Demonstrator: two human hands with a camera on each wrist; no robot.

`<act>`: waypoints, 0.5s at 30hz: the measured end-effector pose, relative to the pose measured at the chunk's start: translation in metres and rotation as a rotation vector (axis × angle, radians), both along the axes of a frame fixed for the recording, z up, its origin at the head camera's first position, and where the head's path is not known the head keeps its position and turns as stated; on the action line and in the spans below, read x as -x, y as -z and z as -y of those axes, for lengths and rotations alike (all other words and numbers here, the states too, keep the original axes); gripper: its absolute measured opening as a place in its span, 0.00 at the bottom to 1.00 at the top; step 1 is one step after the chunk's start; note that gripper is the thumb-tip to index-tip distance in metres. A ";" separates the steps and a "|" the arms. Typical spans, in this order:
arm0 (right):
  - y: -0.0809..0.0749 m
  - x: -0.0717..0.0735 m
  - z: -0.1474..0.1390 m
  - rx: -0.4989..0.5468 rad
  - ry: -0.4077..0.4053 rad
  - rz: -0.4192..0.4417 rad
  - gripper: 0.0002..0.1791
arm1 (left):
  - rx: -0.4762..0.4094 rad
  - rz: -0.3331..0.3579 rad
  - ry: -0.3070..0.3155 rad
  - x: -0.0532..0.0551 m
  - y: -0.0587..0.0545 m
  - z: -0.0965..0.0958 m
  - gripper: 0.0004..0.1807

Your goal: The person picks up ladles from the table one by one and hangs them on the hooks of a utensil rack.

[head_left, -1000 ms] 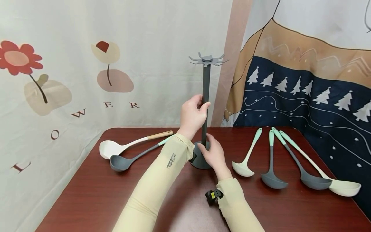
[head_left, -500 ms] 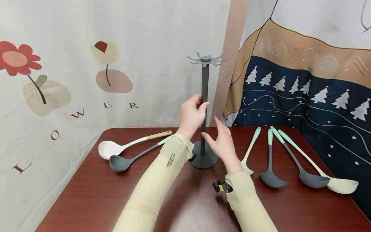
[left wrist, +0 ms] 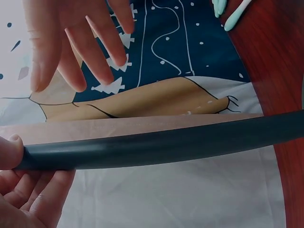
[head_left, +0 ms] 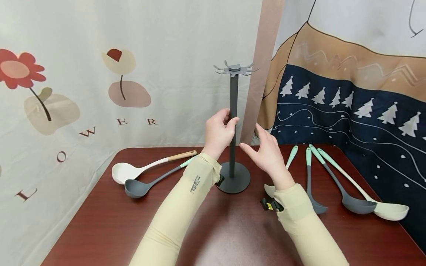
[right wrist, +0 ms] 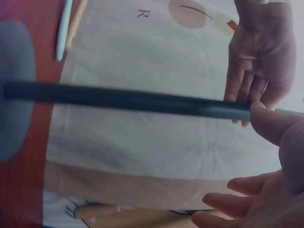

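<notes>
A dark grey utensil stand (head_left: 234, 92) rises upright from a round base, with a ring of hooks at its top. My left hand (head_left: 217, 133) grips its pole about halfway up, thumb and fingers round it, as the left wrist view also shows on the pole (left wrist: 142, 149). To the right of the pole my right hand (head_left: 266, 153) is held apart from it, fingers spread and holding nothing. Behind the right forearm lies a cream ladle with a mint handle (head_left: 292, 156), its bowl mostly covered.
Left on the table (head_left: 100, 229) lie a white ladle (head_left: 124, 172) with a wooden-looking handle and a grey ladle (head_left: 137, 187). On the right are two grey ladles, one reaching far right (head_left: 357, 204), and another cream ladle (head_left: 392, 211). Printed cloths (head_left: 183, 74) hang behind.
My right hand has come off the lower pole and moved up and to the right, now overlapping the nearest cream ladle. My left hand keeps its grip on the pole.
</notes>
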State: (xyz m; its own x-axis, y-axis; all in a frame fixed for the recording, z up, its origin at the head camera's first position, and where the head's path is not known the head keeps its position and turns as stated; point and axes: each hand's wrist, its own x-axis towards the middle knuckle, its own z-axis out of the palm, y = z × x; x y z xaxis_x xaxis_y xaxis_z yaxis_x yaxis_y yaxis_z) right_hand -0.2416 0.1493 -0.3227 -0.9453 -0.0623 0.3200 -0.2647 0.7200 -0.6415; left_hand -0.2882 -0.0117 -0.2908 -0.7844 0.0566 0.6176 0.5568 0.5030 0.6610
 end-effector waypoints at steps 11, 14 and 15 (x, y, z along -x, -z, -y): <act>-0.019 0.017 -0.034 -0.122 0.021 0.074 0.47 | -0.003 0.016 -0.005 0.000 0.000 0.000 0.08; -0.020 0.022 -0.042 -0.148 0.032 0.111 0.47 | 0.000 0.017 -0.010 0.000 0.000 0.000 0.08; -0.020 0.024 -0.044 -0.159 0.037 0.124 0.47 | 0.000 0.018 -0.011 0.000 0.000 -0.001 0.08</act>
